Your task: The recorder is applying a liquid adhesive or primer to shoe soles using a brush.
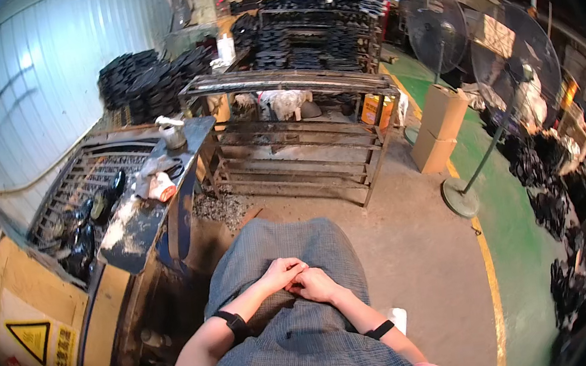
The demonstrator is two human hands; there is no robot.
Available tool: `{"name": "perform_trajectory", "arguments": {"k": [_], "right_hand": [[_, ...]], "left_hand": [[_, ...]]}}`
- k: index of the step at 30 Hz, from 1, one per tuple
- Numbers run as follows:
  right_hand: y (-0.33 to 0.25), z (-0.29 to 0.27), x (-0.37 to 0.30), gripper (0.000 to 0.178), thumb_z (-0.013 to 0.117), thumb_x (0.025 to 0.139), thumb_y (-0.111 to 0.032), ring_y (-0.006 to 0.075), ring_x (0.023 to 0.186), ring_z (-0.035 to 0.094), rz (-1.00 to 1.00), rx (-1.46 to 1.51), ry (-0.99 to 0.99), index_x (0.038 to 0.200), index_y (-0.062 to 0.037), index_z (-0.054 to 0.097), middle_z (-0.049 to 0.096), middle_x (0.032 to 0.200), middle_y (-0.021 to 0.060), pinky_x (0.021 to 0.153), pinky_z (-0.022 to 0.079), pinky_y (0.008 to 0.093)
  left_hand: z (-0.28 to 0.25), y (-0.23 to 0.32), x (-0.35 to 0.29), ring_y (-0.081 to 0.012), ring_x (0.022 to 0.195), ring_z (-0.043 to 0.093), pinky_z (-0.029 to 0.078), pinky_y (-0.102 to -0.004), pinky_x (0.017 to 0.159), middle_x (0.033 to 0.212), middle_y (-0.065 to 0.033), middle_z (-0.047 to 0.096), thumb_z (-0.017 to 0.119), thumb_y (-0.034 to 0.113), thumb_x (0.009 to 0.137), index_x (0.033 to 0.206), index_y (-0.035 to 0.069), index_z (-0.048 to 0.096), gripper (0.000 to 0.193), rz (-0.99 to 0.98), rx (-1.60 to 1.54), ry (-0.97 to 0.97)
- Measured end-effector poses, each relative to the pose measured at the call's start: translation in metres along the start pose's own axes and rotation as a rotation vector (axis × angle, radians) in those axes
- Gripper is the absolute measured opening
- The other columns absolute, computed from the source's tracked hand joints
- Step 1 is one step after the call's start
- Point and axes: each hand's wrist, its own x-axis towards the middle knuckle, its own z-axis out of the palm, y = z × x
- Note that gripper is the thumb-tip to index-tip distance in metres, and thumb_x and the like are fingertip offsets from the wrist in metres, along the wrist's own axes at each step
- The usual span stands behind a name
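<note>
Both hands rest together over my lap, on a grey-blue checked apron [300, 243]. My left hand [282, 275] is closed, its curled fingers meeting the fingers of the other. My right hand [315, 284] is closed too and lies against the left, fingers bent inward. Nothing shows between them, though the undersides of the fingers are hidden. A black band [235, 324] circles my left wrist, and another dark band [380, 330] is on the right forearm.
Left stands a bench [127, 247] bearing a metal pot [172, 134] and a red-white container [161, 187], beside a grated bin [57, 203]. Ahead is a metal rack [297, 157]. Right are cardboard boxes [438, 126], a standing fan [513, 49] and heaped black pieces [551, 200].
</note>
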Motion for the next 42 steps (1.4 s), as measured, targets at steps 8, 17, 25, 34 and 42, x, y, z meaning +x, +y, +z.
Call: {"name": "perform_trajectory", "arguments": {"k": [8, 17, 25, 34, 42], "right_hand": [[0.001, -0.007, -0.008, 0.013, 0.074, 0.083, -0.007, 0.0283, 0.089, 0.071, -0.05, 0.067, 0.101, 0.096, -0.0083, 0.077, 0.073, 0.094, 0.0128, 0.08, 0.056, 0.0382], [-0.016, -0.014, -0.013, 0.014, 0.076, 0.084, -0.006, 0.0232, 0.079, 0.069, -0.018, 0.114, 0.069, 0.098, -0.0053, 0.076, 0.072, 0.09, 0.0105, 0.073, 0.054, 0.0325], [-0.038, -0.027, -0.017, 0.012, 0.075, 0.084, -0.005, 0.0278, 0.081, 0.07, -0.003, 0.203, 0.086, 0.096, -0.0051, 0.075, 0.072, 0.089, 0.0114, 0.074, 0.055, 0.0362], [-0.063, -0.064, -0.019, 0.011, 0.074, 0.083, 0.0, 0.0276, 0.086, 0.068, -0.012, 0.147, 0.123, 0.093, -0.0041, 0.075, 0.072, 0.09, 0.011, 0.075, 0.053, 0.0354], [-0.067, -0.068, -0.034, 0.013, 0.073, 0.084, 0.002, 0.0264, 0.086, 0.07, 0.088, 0.18, 0.007, 0.097, -0.0018, 0.075, 0.072, 0.091, 0.0128, 0.075, 0.054, 0.0337]], "left_hand": [[-0.032, 0.027, 0.012, -0.0092, 0.079, 0.066, 0.052, -0.0268, 0.066, 0.089, -0.0027, 0.072, 0.066, 0.034, 0.1, 0.106, 0.004, 0.072, 0.031, -0.11, -0.349, -0.12], [-0.211, 0.023, -0.019, -0.0118, 0.075, 0.068, 0.054, -0.0303, 0.064, 0.092, -0.0037, 0.073, 0.07, 0.032, 0.096, 0.108, 0.007, 0.074, 0.028, -0.166, -0.016, 0.609], [-0.335, 0.014, -0.033, -0.0183, 0.086, 0.068, 0.058, -0.0327, 0.067, 0.117, -0.0093, 0.068, 0.076, 0.031, 0.089, 0.134, 0.004, 0.059, 0.055, -0.343, -0.333, 1.229], [-0.363, -0.009, -0.02, -0.0287, 0.132, 0.051, 0.045, -0.0494, 0.097, 0.146, -0.0098, 0.057, 0.076, 0.046, 0.088, 0.146, 0.018, 0.054, 0.068, -0.277, -0.293, 1.12], [-0.389, -0.05, 0.0, -0.0282, 0.129, 0.057, 0.047, -0.0448, 0.105, 0.14, -0.0166, 0.061, 0.079, 0.04, 0.087, 0.141, 0.007, 0.059, 0.065, -0.264, -0.189, 1.227]]}}
